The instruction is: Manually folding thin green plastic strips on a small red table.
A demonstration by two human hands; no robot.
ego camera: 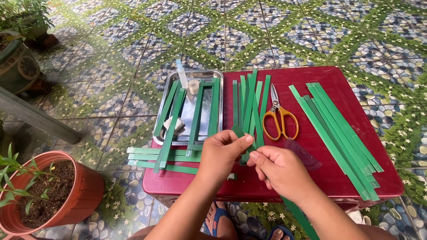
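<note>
My left hand (222, 153) and my right hand (280, 171) pinch one green paper strip (239, 131) between them over the near middle of a dark red table (324, 173). The strip's short end sticks up by my left thumb, and its long end runs down under my right wrist past the table's edge. Just beyond my hands lies a bunch of green strips (250, 104). Orange-handled scissors (279, 118) rest right of that bunch. A further pile of long green strips (340, 133) lies on the table's right side.
A steel tray (209, 75) at the table's left holds green strips, a small bottle (181, 73) and a tape roll (194, 86). More strips (147, 153) overhang the left edge. A potted plant (49, 191) stands at lower left. A clear protractor (304, 155) lies by my right hand.
</note>
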